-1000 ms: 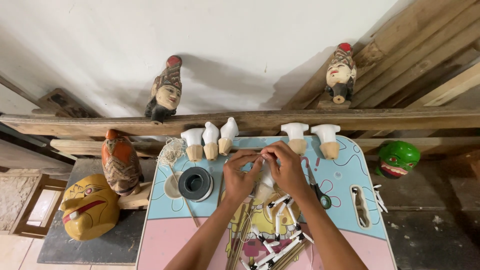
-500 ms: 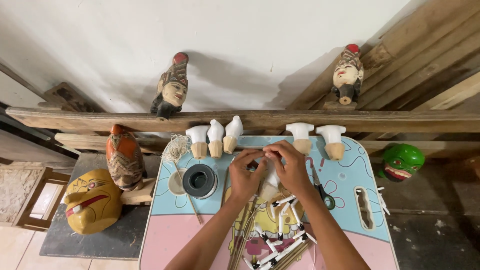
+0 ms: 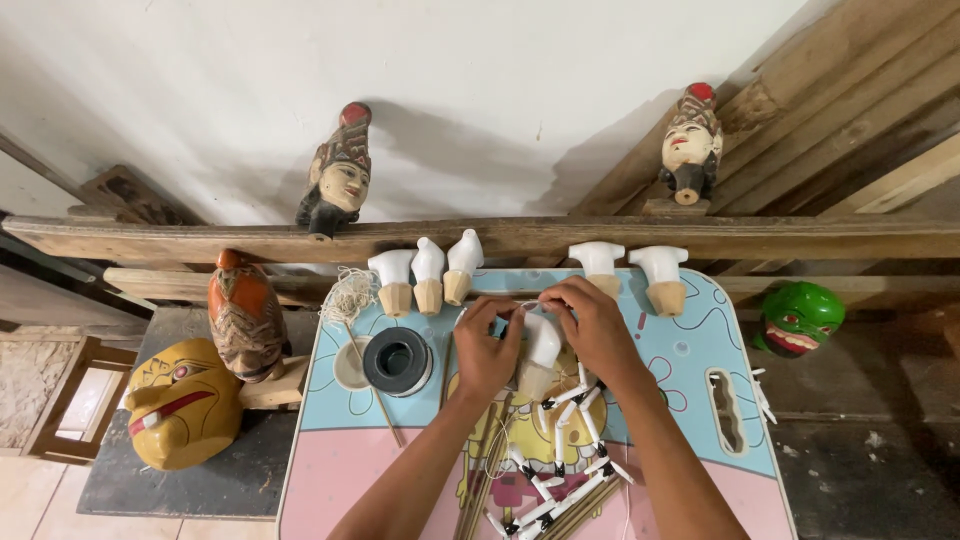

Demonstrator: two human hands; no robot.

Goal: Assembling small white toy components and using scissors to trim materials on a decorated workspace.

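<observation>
My left hand (image 3: 487, 343) and my right hand (image 3: 591, 323) meet over a small white puppet torso (image 3: 542, 345) with a bare wooden base, and both grip it above a pastel blue and pink folding table (image 3: 330, 440). A thin white string runs between my fingertips at the top of the torso. Below my hands lie several white-and-black jointed puppet arm pieces (image 3: 565, 455) and thin wooden rods (image 3: 485, 470). Along the table's far edge stand more white torsos, three on the left (image 3: 428, 272) and two on the right (image 3: 630, 270).
A black round tin (image 3: 397, 358) sits beside a tangle of string (image 3: 347, 296). Left of the table are a yellow mask (image 3: 178, 405) and an orange carved head (image 3: 243, 315). Two painted puppet heads (image 3: 340, 175) (image 3: 687, 140) rest on a wooden beam; a green mask (image 3: 800, 318) lies right.
My hands stay together on the white torso, shifting only slightly. The camera view has drifted a little, so the scene sits differently in frame.
</observation>
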